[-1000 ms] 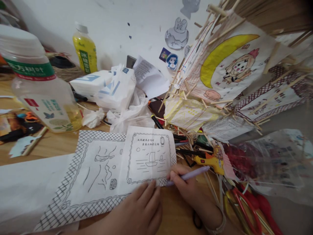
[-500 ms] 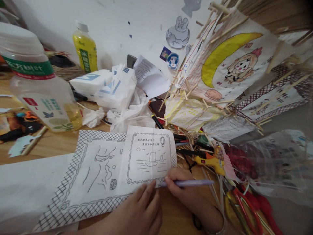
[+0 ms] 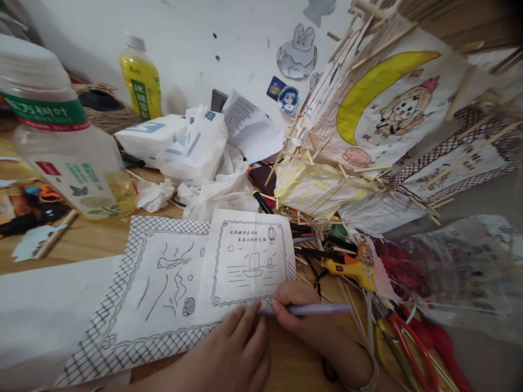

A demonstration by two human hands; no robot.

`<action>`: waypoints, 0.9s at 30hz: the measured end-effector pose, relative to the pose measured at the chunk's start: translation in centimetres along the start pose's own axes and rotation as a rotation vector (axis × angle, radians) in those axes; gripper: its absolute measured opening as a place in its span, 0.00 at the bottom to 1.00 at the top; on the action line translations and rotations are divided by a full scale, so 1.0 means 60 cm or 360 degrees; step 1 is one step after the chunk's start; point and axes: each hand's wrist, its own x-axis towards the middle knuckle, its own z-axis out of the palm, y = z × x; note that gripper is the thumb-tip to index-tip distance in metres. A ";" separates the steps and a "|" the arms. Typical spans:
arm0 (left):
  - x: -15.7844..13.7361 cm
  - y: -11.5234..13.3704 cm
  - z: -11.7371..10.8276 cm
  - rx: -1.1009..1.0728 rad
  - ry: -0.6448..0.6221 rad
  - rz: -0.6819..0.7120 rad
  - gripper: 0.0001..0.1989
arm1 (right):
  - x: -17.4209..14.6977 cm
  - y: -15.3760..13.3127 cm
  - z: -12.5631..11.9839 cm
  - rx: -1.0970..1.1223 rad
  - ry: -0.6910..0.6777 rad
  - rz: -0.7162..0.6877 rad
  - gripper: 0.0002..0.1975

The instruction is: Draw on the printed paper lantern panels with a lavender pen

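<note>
A purple pen (image 3: 327, 309) is pinched in my right hand (image 3: 300, 305), its tip at the lower right edge of a small white sheet (image 3: 241, 286). That sheet bears a drawn wavy frame, sailing boats, a lantern and lines of writing. It lies over a larger sheet (image 3: 134, 305) with a crosshatched border and line drawings. My left hand (image 3: 239, 345) rests flat with fingers stretched, the fingertips on the small sheet's lower edge close to the pen tip. Another blank white paper (image 3: 49, 316) extends to the left.
A large drink bottle (image 3: 77, 158) stands at left, a yellow bottle (image 3: 141, 81) behind. White plastic packages (image 3: 192, 141) sit at the back. On the right are paper-covered stick lanterns (image 3: 384, 103), a yellow glue gun (image 3: 353, 270), red-handled scissors (image 3: 412, 348) and scattered sticks.
My right hand and the pen have shifted slightly left along the sheet's lower edge, the tip now nearer my left fingertips. My left hand stays in place.
</note>
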 end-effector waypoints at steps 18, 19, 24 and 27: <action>0.005 -0.001 -0.006 -0.0010 -0.0046 0.0004 0.13 | 0.002 -0.005 -0.008 0.0025 0.0004 0.0100 0.16; 0.005 0.000 -0.006 -0.0016 -0.0059 -0.0008 0.13 | 0.003 -0.006 -0.009 0.0020 0.0005 0.0104 0.15; 0.004 0.000 -0.003 -0.0037 -0.0035 0.0000 0.12 | 0.003 -0.002 -0.008 0.0026 0.0025 0.0129 0.15; 0.003 0.000 -0.003 -0.0027 -0.0020 -0.0007 0.12 | 0.002 0.000 -0.006 0.0028 0.0041 0.0147 0.15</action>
